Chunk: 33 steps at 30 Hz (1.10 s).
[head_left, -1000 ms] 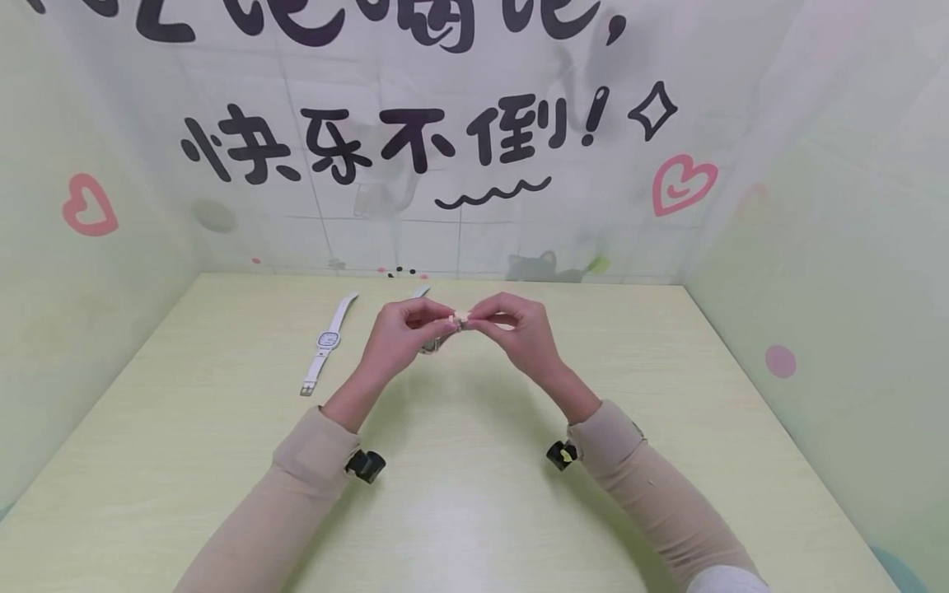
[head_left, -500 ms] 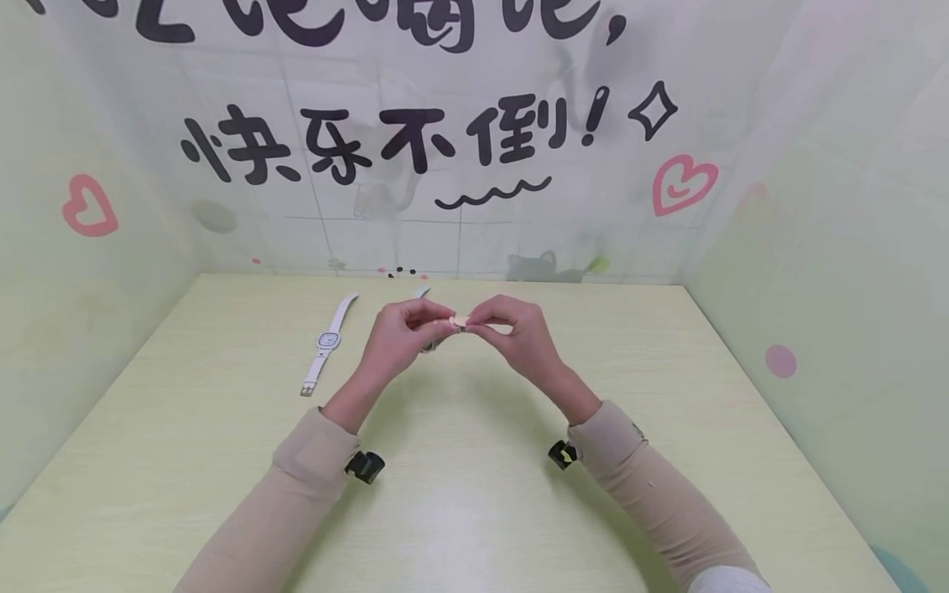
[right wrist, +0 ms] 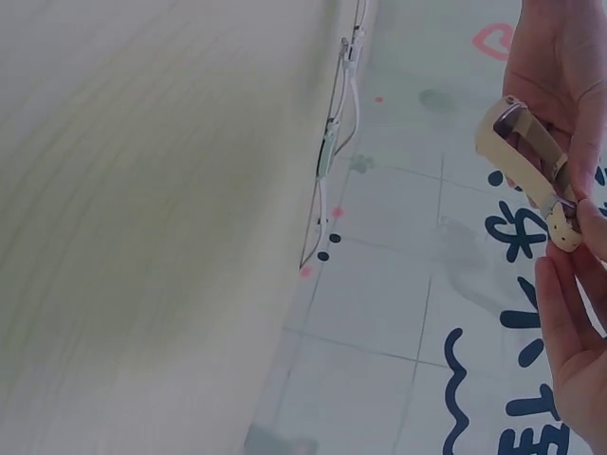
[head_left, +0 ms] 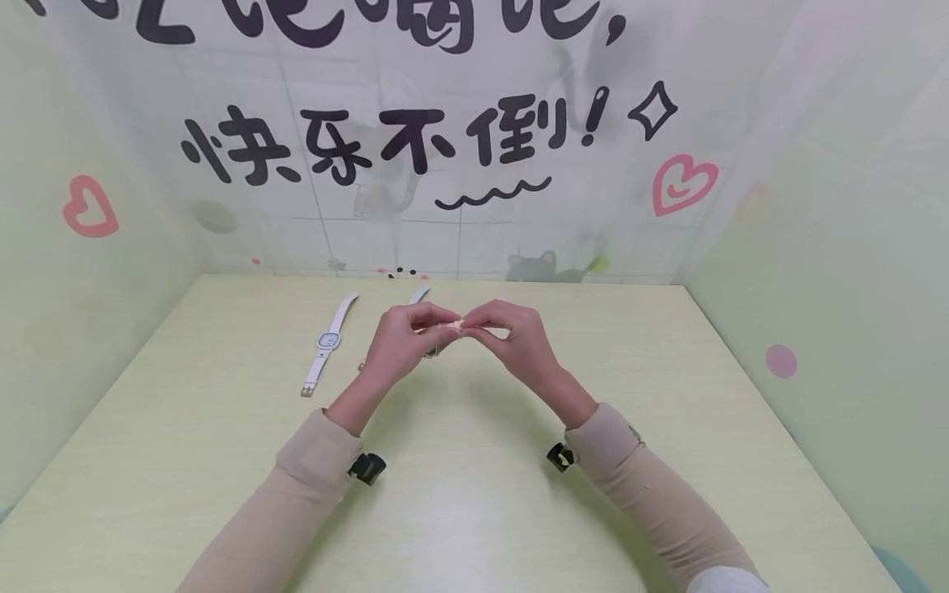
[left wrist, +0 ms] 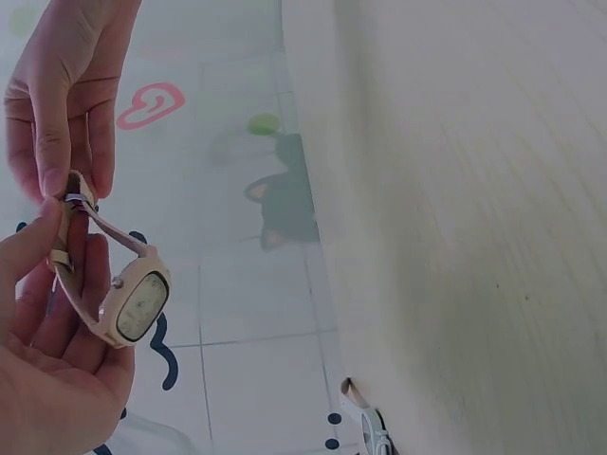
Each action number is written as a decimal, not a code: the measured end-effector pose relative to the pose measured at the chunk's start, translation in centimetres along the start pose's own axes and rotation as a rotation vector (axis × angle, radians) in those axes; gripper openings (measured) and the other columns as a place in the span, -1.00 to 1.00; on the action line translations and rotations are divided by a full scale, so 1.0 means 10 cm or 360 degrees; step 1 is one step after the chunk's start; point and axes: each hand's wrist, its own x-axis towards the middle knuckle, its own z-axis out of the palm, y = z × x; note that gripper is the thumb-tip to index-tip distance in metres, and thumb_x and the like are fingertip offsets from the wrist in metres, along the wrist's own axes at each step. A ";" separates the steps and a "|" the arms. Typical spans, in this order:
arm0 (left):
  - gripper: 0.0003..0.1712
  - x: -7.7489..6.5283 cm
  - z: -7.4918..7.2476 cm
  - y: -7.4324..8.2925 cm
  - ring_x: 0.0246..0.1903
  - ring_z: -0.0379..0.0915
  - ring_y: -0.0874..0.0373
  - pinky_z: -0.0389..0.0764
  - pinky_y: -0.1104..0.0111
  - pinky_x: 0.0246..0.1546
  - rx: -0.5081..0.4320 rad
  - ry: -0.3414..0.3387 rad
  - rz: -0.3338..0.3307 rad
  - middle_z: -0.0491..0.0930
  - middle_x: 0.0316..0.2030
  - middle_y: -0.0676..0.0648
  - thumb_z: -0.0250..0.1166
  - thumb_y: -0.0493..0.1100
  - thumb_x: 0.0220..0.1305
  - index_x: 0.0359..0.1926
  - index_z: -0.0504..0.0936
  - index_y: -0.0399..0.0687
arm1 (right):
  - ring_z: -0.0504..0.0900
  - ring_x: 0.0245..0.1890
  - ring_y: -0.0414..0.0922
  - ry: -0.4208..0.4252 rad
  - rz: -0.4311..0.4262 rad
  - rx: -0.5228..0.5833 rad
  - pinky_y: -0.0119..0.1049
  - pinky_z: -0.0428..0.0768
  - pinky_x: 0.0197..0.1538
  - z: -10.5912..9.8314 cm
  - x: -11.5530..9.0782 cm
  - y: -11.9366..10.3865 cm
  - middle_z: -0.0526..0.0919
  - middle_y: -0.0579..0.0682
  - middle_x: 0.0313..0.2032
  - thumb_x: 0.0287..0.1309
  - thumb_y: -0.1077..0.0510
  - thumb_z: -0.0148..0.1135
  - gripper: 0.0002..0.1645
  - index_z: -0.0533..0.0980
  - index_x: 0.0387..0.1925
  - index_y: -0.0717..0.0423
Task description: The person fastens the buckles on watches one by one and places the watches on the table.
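Between both hands, above the table, is a cream wristwatch (left wrist: 142, 305) with its strap bent into a loop. My left hand (head_left: 398, 338) holds the strap near the buckle, the watch face hanging beside its fingers in the left wrist view. Thumb and fingers of my right hand (head_left: 522, 333) pinch the strap's end at the metal buckle, close against the left fingertips. From the right wrist view the looped strap (right wrist: 517, 156) shows, with holes in its tip. Whether the buckle pin sits in a hole is too small to tell.
A white wristwatch (head_left: 329, 340) lies stretched out on the pale wooden table (head_left: 460, 494), left of the hands. Another light watch strap (head_left: 420, 294) shows partly behind the left hand. Printed walls stand around the table's back and sides.
Both hands have dropped slightly and their fingertips have come closer together over the strap. Less of the watch shows between them in the head view. The watches on the table have not moved.
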 end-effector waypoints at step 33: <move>-0.76 -0.05 -0.05 0.20 -0.21 0.59 0.00 0.52 0.41 -0.35 0.0315 -0.0015 -0.0146 0.71 -0.23 -0.20 0.31 -0.12 0.35 -0.18 0.70 -0.25 | 0.72 -0.21 -0.14 0.0016 -0.0159 -0.0321 -0.28 0.70 -0.08 0.09 -0.03 -0.06 0.76 0.01 -0.21 0.11 0.21 0.46 -0.73 0.65 -0.13 0.18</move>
